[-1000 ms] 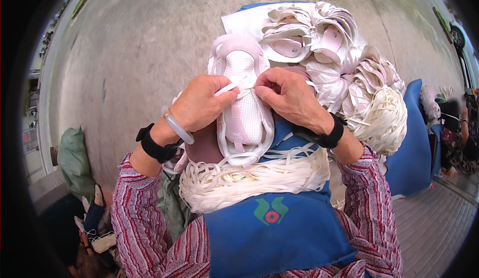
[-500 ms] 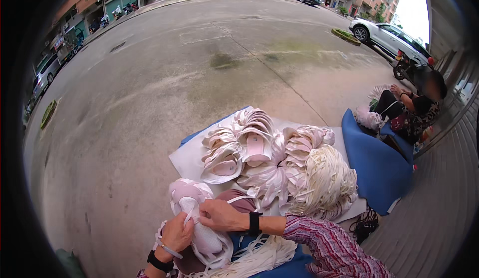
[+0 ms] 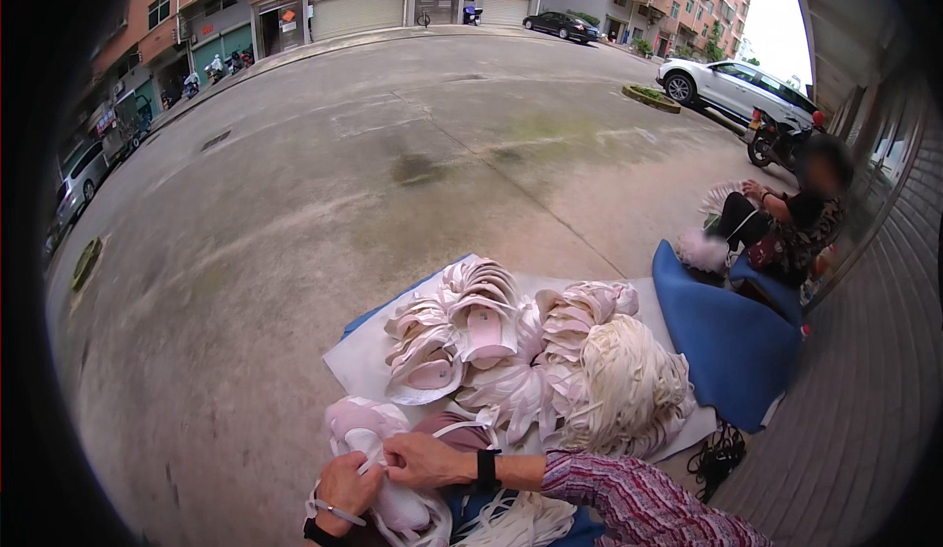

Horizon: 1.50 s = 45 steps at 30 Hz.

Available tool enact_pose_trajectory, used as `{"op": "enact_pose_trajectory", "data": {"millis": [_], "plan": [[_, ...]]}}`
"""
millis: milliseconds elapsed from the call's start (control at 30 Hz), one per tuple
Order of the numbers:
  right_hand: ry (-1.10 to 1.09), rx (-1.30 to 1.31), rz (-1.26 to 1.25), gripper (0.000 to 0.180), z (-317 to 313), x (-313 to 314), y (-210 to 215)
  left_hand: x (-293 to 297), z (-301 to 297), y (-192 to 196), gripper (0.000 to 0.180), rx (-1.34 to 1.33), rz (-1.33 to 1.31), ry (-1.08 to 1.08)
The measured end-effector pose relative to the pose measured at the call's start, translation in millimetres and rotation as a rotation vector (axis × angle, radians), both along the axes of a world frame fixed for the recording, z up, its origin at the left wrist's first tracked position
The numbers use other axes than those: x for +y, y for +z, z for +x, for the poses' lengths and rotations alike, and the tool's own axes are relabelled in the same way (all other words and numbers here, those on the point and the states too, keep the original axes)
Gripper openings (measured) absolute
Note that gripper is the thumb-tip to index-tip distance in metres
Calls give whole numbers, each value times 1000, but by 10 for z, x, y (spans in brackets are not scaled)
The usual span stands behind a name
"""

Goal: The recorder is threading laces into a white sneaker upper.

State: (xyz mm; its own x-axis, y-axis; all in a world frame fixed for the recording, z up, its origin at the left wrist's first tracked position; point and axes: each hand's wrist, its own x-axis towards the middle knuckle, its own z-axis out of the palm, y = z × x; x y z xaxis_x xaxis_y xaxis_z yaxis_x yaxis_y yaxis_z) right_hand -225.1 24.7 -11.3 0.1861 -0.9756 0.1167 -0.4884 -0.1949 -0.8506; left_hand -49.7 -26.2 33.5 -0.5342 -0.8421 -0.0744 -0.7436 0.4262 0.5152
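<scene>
A pale pink and white shoe upper (image 3: 365, 417) lies across my lap. My left hand (image 3: 349, 485) is closed at its lacing area, pinching a white shoelace (image 3: 366, 467). From the right, my right hand (image 3: 429, 461) meets it with fingers pressed together on the lace at the same spot; the fingertips are partly hidden. A loose lace end (image 3: 475, 425) loops above my right wrist. Below my right forearm, a bundle of white laces (image 3: 521, 521) rests on blue cloth on my lap.
On a white sheet (image 3: 346, 362) ahead lie fanned stacks of pink-white shoe uppers (image 3: 484, 331) and a heap of cream laces (image 3: 629, 375). A blue mat (image 3: 727, 351) and black cords (image 3: 719, 459) are to the right. Beyond sits another person (image 3: 801, 223) handling similar uppers.
The view has tilted up slightly, so the hands and piles sit lower in it. Both hands stay together at the upper's lacing, with little other movement.
</scene>
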Motion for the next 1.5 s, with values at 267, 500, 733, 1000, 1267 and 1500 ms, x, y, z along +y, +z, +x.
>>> {"op": "enact_pose_trajectory", "data": {"millis": [267, 500, 733, 1000, 1267, 1500], "plan": [[-14, 20, 29, 21, 37, 17, 32, -38, 6, -54, 32, -6, 62, 25], [4, -1, 53, 23, 81, 86, 67, -33, 373, -261, 32, 98, 146, 43], [-15, -31, 7, 18, -128, 61, 234, 8, 444, -90, 31, 423, 611, 111], [18, -28, 234, 9, -687, 522, 558, -14, 796, -180, 32, 334, 628, 148], [156, 279, 42, 19, -496, 848, 386, -13, 1029, -339, 30, 68, 134, 150], [289, 526, -59, 19, -527, 819, 306, 107, 1040, 34, 37, 303, 127, 267]]}}
